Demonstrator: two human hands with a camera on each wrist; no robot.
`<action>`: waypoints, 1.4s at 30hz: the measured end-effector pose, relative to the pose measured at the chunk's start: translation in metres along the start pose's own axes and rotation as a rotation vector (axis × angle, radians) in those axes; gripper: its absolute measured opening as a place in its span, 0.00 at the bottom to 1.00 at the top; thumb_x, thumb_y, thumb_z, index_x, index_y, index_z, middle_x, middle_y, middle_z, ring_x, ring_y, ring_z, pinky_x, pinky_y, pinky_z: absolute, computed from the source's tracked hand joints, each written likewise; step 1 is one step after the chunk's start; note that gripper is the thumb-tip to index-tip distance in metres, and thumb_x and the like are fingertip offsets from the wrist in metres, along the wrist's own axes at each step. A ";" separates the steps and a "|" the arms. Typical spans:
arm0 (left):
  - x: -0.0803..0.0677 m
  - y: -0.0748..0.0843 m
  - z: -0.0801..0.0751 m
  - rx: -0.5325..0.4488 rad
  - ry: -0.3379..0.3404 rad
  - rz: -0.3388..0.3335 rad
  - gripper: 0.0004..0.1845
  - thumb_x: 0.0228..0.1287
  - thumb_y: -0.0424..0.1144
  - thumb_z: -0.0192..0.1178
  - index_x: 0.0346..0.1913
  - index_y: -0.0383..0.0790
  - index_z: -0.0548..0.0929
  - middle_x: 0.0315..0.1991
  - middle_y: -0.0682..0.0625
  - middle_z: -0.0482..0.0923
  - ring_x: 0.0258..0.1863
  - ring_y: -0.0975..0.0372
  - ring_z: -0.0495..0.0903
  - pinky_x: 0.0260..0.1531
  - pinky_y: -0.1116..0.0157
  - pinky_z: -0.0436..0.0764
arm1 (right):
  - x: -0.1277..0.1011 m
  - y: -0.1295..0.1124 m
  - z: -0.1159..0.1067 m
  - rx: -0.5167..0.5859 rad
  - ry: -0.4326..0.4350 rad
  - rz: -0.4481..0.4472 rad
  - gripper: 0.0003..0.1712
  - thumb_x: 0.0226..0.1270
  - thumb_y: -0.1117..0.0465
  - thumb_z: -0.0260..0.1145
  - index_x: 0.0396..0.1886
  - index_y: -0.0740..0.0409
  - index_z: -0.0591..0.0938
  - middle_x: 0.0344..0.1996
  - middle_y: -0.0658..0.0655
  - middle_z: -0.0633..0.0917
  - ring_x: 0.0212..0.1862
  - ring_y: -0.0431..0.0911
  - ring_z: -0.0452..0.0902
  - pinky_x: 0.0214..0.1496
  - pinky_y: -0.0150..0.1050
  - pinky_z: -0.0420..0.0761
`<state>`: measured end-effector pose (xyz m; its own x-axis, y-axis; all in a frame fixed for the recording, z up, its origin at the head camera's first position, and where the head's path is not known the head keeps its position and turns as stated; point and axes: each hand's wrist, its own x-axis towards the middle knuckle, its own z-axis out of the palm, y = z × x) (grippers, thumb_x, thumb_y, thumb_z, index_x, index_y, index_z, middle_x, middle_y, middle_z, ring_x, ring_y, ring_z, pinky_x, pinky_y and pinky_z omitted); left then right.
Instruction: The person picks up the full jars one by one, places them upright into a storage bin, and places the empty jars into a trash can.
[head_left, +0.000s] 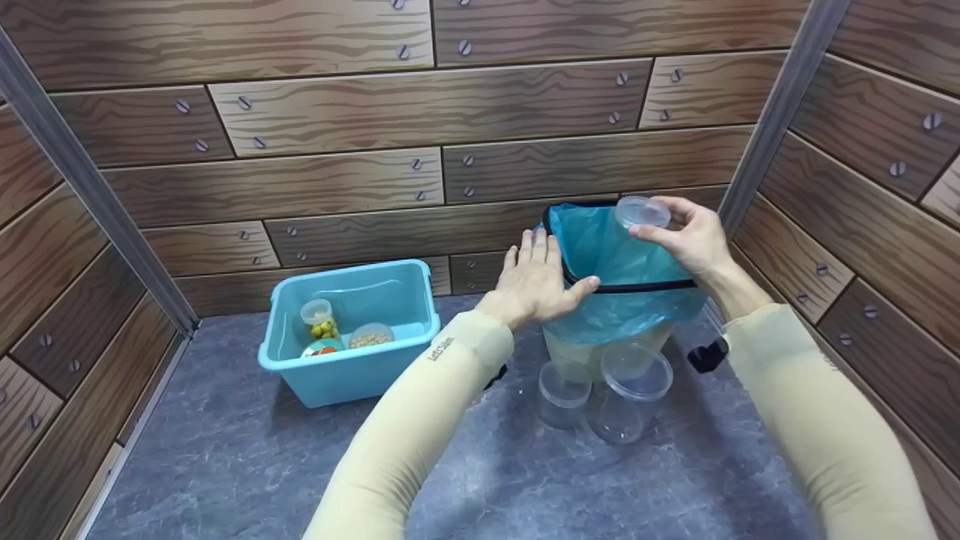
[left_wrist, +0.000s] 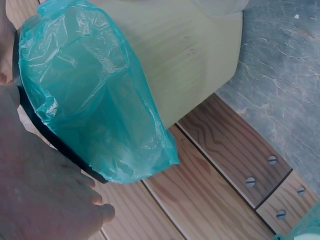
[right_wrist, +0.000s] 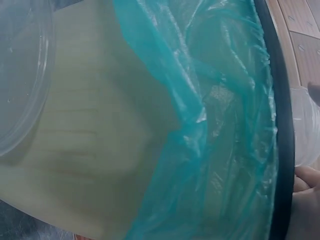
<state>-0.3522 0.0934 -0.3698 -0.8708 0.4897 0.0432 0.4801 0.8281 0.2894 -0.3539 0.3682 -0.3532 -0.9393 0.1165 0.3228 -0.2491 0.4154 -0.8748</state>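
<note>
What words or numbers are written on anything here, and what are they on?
"Let'sSlim", roughly: small grey letters on the cream left sleeve near the wrist; too small to be sure of.
The colourful lid of the round tub in the light blue plastic bin: too blurred to read.
Nothing readable on the teal bin bag or the small clear plastic lid.

Two hands, left hand (head_left: 534, 285) and right hand (head_left: 690, 236), one clear lid (head_left: 643, 212), one bag-lined bin (head_left: 626, 296), two empty clear cups (head_left: 564, 394) at lower centre, one blue tub (head_left: 352, 330) holding three filled containers (head_left: 321, 319).
</note>
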 end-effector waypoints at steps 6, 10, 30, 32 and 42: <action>0.000 0.000 0.000 -0.007 0.001 -0.011 0.58 0.82 0.77 0.41 0.94 0.37 0.43 0.96 0.39 0.38 0.96 0.46 0.35 0.95 0.44 0.44 | 0.003 0.002 0.000 -0.049 -0.065 0.044 0.40 0.71 0.60 0.82 0.78 0.67 0.78 0.48 0.34 0.85 0.48 0.23 0.85 0.51 0.19 0.84; 0.000 0.000 0.001 -0.008 -0.001 -0.008 0.58 0.82 0.77 0.41 0.93 0.36 0.43 0.96 0.39 0.38 0.96 0.46 0.36 0.95 0.44 0.45 | 0.005 0.004 0.000 -0.065 -0.136 0.067 0.40 0.71 0.62 0.83 0.78 0.66 0.78 0.46 0.32 0.86 0.47 0.24 0.85 0.50 0.21 0.84; 0.000 0.001 0.003 -0.026 -0.016 -0.009 0.58 0.83 0.77 0.40 0.94 0.37 0.41 0.96 0.39 0.39 0.96 0.46 0.34 0.95 0.45 0.43 | 0.014 0.003 0.002 -0.244 -0.446 0.220 0.51 0.75 0.56 0.80 0.87 0.65 0.64 0.77 0.72 0.78 0.52 0.36 0.84 0.56 0.31 0.86; -0.001 0.001 0.003 -0.030 -0.018 -0.006 0.58 0.83 0.77 0.39 0.94 0.37 0.40 0.96 0.39 0.39 0.96 0.45 0.34 0.95 0.44 0.43 | 0.014 0.003 0.003 -0.260 -0.463 0.223 0.50 0.75 0.56 0.80 0.87 0.65 0.64 0.75 0.71 0.78 0.52 0.37 0.84 0.55 0.30 0.86; -0.002 0.001 0.002 -0.040 -0.015 -0.005 0.58 0.83 0.77 0.40 0.94 0.37 0.41 0.96 0.39 0.39 0.96 0.45 0.35 0.95 0.45 0.43 | 0.015 0.001 0.005 -0.365 -0.534 0.224 0.49 0.76 0.55 0.78 0.86 0.66 0.64 0.78 0.73 0.76 0.69 0.59 0.82 0.66 0.46 0.84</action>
<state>-0.3494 0.0939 -0.3717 -0.8711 0.4903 0.0271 0.4711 0.8190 0.3276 -0.3693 0.3655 -0.3515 -0.9699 -0.1871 -0.1558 -0.0282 0.7219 -0.6914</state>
